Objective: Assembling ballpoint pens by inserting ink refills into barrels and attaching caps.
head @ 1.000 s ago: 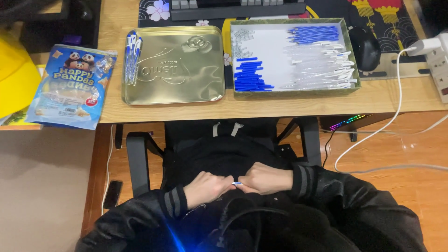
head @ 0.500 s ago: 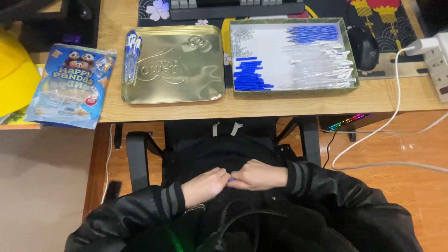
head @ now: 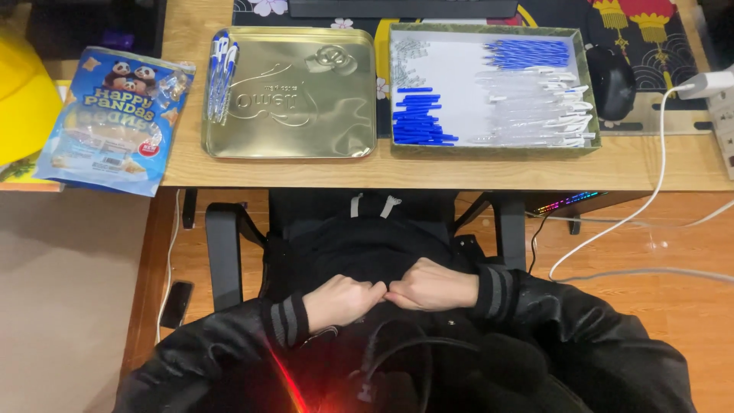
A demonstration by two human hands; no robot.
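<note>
Low in the middle of the frame, the left hand (head: pixel 342 301) and the right hand (head: pixel 433 284) meet knuckle to knuckle over the person's lap, both curled into loose fists with fingertips touching. Whether they pinch something small between them cannot be told; nothing shows past the fingers. Both wrists come out of black jacket sleeves (head: pixel 284 321) with grey-striped cuffs, and the hands rest above dark clothing and a black office chair (head: pixel 223 252) whose armrests flank them.

Across the upper part of the frame runs the wooden surface (head: pixel 657 164), well apart from the hands. At upper centre lies a shallow gold metal tin lid (head: pixel 294 95), with a small bunch of blue-and-white pens (head: pixel 221 73) resting along its left edge. Just to its right sits an open green-rimmed box (head: pixel 585 84) lined in white, holding clear pen barrels (head: pixel 535 107), a cluster of blue pen parts (head: pixel 419 122) at its lower left, and blue refills (head: pixel 527 52) at its top. A blue snack bag (head: pixel 115 118) with panda pictures hangs off the surface's left edge, beside a yellow object (head: pixel 23 99) at far left. A black computer mouse (head: pixel 612 80) lies right of the box, and a white cable (head: pixel 661 168) trails down to the wooden floor
</note>
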